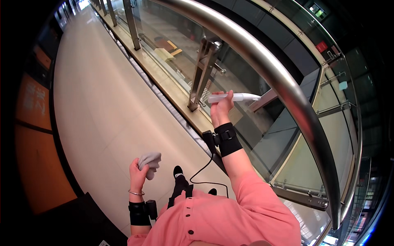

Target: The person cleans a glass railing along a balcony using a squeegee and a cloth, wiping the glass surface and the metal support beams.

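My left hand (pixel 137 173) grips a bunched grey cloth (pixel 150 161), held above the floor in front of my body. My right hand (pixel 222 109) reaches out towards the glass railing, its fingers wrapped around a white plastic bottle (pixel 237 97). The bottle lies nearly level, its narrower white end pointing right and its translucent end to the left. Beyond it are a glass panel (pixel 172 23) and a steel railing post (pixel 201 72). A thick, polished steel handrail (pixel 264 58) curves past on the right, apart from the bottle in the picture.
Pale floor tiles (pixel 101 107) run along the railing's stone kerb (pixel 163 77). Orange panels (pixel 37 160) line the left side. A black cable (pixel 200 183) hangs from the device on my right wristband (pixel 227 138). Through the glass a lower level is visible.
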A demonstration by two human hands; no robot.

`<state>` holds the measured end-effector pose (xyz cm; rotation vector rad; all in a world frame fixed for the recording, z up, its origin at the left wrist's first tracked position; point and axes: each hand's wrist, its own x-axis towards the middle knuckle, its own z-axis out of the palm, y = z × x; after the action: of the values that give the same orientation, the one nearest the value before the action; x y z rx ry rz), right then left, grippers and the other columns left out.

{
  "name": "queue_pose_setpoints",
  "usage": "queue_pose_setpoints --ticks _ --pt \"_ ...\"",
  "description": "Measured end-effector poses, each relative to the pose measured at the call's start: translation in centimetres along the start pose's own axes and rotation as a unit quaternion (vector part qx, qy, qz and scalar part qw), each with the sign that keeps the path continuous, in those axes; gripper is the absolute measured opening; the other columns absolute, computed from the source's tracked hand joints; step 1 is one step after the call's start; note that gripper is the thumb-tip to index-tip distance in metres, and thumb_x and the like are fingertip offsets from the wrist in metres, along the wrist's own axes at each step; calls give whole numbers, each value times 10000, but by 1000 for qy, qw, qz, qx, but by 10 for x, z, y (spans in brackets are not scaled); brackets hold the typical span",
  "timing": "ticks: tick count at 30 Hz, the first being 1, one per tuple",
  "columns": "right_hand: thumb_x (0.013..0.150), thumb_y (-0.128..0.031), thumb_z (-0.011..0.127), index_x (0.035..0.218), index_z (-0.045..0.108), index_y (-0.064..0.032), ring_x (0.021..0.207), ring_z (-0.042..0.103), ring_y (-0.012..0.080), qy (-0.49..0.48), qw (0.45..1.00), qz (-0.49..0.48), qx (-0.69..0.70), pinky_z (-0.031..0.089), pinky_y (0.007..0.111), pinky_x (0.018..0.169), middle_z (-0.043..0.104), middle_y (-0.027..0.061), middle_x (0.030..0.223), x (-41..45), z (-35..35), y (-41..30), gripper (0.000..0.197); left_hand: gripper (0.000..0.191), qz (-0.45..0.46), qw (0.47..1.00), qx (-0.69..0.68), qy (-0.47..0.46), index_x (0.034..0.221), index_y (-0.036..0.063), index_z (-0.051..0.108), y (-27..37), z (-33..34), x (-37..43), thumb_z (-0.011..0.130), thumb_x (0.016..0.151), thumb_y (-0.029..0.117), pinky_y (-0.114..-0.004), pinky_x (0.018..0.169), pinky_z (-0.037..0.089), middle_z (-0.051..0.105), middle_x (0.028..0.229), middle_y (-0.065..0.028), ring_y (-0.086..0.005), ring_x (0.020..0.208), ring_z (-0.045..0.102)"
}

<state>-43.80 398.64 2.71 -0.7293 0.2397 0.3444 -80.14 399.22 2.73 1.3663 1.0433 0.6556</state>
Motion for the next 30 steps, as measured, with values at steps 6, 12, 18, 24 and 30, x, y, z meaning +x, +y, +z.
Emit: queue_pose_setpoints --ticks 6,12,18,24,30 --pt "909 -306 454 890 359 -57 598 526 246 -75 992 77 -62 494 422 598 463 79 654 9 44 57 267 95 -27 1000 -6 1 807 -20 534 -5 -11 1 532 716 9 -252 590 487 603 745 -74 -126 654 592" --pt "898 -294 467 902 358 -73 583 506 229 -74 987 103 -97 480 402 572 458 80 679 14 55 74 246 122 -43 999 -30 3 830 -29 542 -16 -12 14 538 713 7 -250 590 490 604 748 -75 -131 652 597" --pt "866 -212 470 866 432 -46 482 519 167 -177 903 77 -384 440 308 434 501 61 649 -27 -45 36 169 125 -54 997 -46 -24 832 -22 546 -41 -22 35 547 714 18 -252 580 484 604 745 -68 -123 645 594" --pt "768 -242 604 936 478 -3 681 627 251 -168 567 -169 -788 489 364 618 618 144 781 -23 -108 -51 318 144 -44 995 -52 -73 848 -26 552 -36 -4 51 551 712 20 -245 580 481 604 745 -67 -120 643 590" --pt "747 -270 620 951 485 -32 782 603 353 -85 538 -269 -794 460 431 695 616 185 817 11 -60 -85 341 149 -39 989 -69 -129 852 -28 551 -24 9 67 552 713 24 -246 583 479 606 758 -69 -119 649 588"
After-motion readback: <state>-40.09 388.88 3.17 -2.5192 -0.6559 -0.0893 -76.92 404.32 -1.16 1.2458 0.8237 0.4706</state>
